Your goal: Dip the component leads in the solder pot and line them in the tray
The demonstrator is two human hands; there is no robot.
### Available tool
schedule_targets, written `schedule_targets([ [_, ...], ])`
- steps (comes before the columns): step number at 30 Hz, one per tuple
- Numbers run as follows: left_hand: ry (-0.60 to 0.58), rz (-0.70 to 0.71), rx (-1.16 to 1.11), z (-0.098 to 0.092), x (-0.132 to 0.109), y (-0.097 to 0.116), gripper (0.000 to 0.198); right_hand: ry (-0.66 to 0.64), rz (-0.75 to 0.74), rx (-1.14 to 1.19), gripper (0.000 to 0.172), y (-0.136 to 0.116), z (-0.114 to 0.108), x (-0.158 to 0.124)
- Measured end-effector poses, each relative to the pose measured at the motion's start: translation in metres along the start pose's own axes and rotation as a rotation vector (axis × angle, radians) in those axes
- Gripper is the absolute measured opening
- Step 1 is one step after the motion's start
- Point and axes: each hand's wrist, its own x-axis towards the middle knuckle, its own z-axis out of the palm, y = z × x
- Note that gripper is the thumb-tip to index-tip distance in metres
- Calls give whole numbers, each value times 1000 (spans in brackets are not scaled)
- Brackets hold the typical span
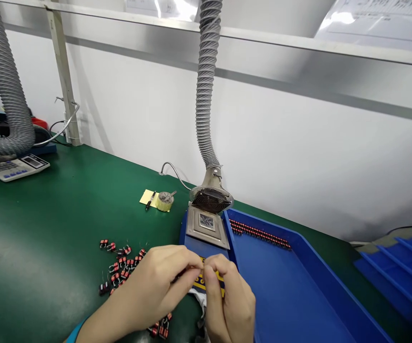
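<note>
My left hand [158,286] and my right hand [229,300] meet in a pinch in front of the blue solder pot [206,228], fingertips pressed together on something too small to make out. Several small red and black components [120,267] lie scattered on the green mat just left of my left hand, and a few more [160,329] lie under my wrist. A row of the same red components [259,233] is lined up along the far wall of the blue tray [299,295] to the right of my right hand.
A grey fume hose [206,90] drops to a round intake [211,199] over the pot. A tape roll [164,201], pen and yellow note lie behind. A calculator [17,166] and second hose [7,95] stand far left. More blue trays [402,271] sit at right.
</note>
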Motion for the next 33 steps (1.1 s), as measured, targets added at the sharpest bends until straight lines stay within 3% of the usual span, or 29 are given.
schedule_targets([
  [3,32,140,141,2,0,0,19,25,285,298,30,-1,2,-1],
  [5,57,124,110,2,0,2,18,73,340,499,34,-1,2,-1],
  [9,82,-22,-26,1,-2,3,16,132,133,441,16,-1,-2,2],
  [12,78,-94,-92,1,-4,2,15,97,6,365,32,-1,-3,6],
  [16,50,-103,-135,-1,-3,2,16,86,-41,343,34,0,-2,10],
  [19,37,-28,-69,-2,-1,1,17,58,-70,315,29,0,-2,7],
  [22,47,164,142,0,1,-1,21,1,132,347,15,0,-1,1],
  [24,92,308,257,2,1,-3,24,-58,365,536,24,0,1,-1],
  [26,167,374,280,5,1,-4,25,-53,466,787,30,1,2,-1],
  [28,226,353,221,6,2,-3,22,42,390,851,28,2,3,0],
  [30,238,284,134,6,1,-2,19,96,230,681,15,3,2,0],
  [33,220,215,34,3,1,0,17,72,-14,355,34,2,1,0],
])
